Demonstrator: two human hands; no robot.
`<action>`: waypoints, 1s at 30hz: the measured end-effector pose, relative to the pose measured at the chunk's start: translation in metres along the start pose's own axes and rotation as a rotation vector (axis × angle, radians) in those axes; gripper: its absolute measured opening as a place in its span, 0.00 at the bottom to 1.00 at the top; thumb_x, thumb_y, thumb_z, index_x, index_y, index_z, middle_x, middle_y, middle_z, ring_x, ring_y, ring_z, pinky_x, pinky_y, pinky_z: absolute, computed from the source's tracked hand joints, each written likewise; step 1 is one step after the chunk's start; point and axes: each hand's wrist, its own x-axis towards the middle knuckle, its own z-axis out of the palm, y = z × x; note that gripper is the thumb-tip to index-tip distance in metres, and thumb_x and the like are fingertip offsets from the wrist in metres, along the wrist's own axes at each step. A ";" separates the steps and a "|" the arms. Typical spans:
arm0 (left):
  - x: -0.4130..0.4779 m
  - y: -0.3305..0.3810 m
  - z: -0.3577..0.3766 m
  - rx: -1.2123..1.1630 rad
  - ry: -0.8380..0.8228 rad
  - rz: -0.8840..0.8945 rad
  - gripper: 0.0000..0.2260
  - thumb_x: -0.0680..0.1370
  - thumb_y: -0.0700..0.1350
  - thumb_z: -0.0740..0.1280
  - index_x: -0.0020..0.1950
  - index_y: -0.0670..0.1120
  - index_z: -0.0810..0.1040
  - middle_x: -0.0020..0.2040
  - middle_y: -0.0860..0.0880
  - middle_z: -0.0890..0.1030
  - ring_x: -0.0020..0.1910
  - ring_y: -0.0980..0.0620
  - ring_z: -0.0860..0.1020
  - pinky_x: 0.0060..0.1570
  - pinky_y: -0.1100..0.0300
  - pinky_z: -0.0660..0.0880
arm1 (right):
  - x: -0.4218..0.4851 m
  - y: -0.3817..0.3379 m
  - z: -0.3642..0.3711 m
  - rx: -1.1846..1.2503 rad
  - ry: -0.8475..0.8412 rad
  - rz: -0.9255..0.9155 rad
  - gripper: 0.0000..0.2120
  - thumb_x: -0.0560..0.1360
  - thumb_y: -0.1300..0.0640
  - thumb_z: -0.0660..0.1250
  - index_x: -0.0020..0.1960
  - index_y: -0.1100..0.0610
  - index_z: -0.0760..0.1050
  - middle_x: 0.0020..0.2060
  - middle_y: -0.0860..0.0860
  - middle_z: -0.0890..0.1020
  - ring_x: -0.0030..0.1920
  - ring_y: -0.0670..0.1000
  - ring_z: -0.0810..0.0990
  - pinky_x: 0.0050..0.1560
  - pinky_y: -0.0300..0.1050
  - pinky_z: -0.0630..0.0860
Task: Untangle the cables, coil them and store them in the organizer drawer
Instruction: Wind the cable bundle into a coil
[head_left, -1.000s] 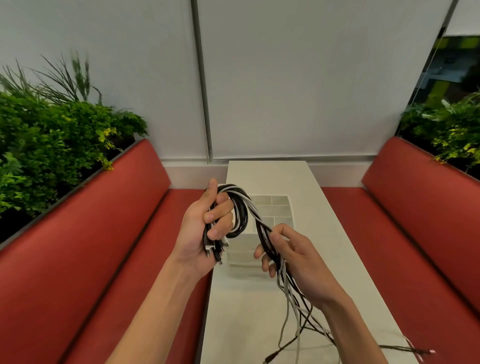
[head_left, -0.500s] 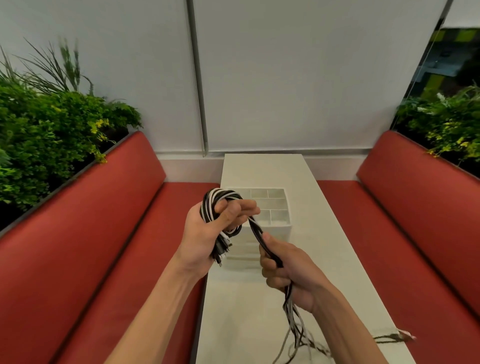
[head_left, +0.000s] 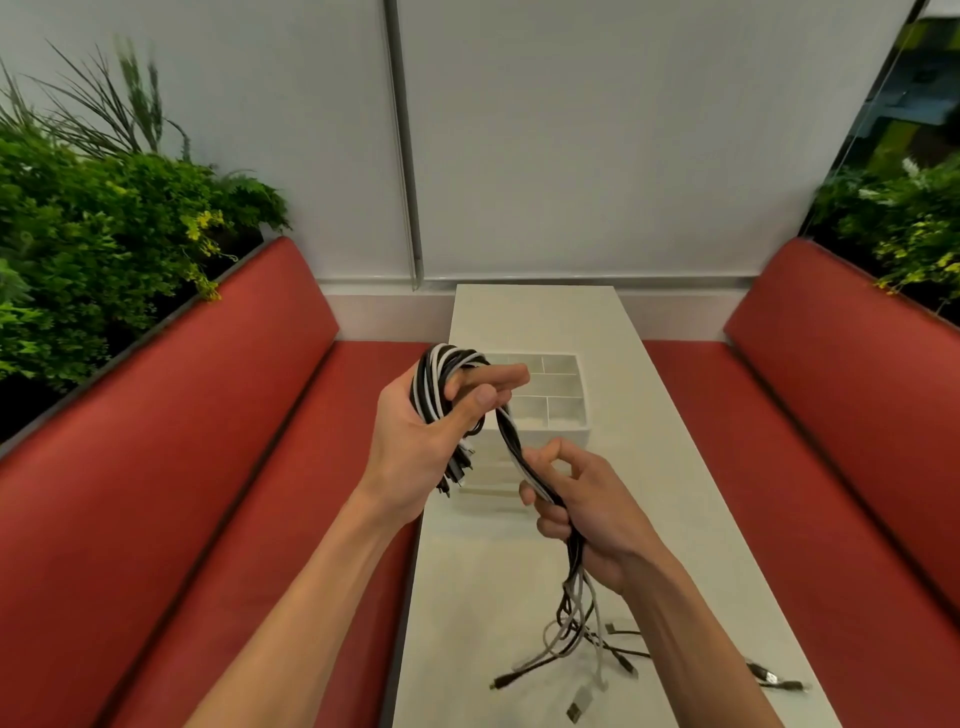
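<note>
A bundle of black and white cables (head_left: 511, 447) runs between both hands above the white table (head_left: 519, 597). My left hand (head_left: 431, 431) grips a coil of the bundle, looped over its fingers, with plug ends hanging below the palm. My right hand (head_left: 582, 499) is closed around the bundle lower down. The loose tails (head_left: 576, 634) fall to the tabletop and spread there with their plugs. Behind the hands stands the white organizer drawer (head_left: 558, 400), open on top and split into several compartments.
Red padded benches (head_left: 234, 467) run along both sides of the narrow table. Green plants (head_left: 93, 249) rise behind the left backrest and at the right edge. A white wall closes the far end. One cable end (head_left: 769, 678) lies near the table's right edge.
My left hand has turned and closed over the coil, fingers pointing right. My right hand has slid down the bundle, so more loose cable now lies on the table.
</note>
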 end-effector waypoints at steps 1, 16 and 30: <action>-0.001 0.000 -0.001 0.010 0.008 -0.002 0.07 0.84 0.32 0.68 0.60 0.32 0.82 0.60 0.36 0.87 0.63 0.37 0.85 0.65 0.46 0.81 | -0.002 -0.001 0.002 -0.074 0.044 -0.056 0.14 0.82 0.52 0.73 0.42 0.56 0.74 0.36 0.59 0.81 0.28 0.49 0.62 0.27 0.40 0.62; 0.003 -0.005 -0.014 -0.090 0.167 0.045 0.04 0.85 0.30 0.65 0.58 0.32 0.75 0.64 0.34 0.85 0.66 0.35 0.83 0.69 0.43 0.78 | -0.017 0.001 -0.002 -0.864 0.093 -0.503 0.12 0.89 0.50 0.63 0.51 0.43 0.83 0.38 0.45 0.82 0.38 0.46 0.80 0.42 0.38 0.75; 0.007 0.007 -0.017 0.807 -0.476 0.176 0.22 0.87 0.44 0.65 0.82 0.50 0.67 0.74 0.55 0.77 0.72 0.59 0.77 0.70 0.64 0.72 | -0.016 -0.055 0.023 -0.672 -0.105 0.025 0.18 0.89 0.46 0.60 0.46 0.54 0.77 0.34 0.49 0.74 0.27 0.45 0.59 0.28 0.39 0.56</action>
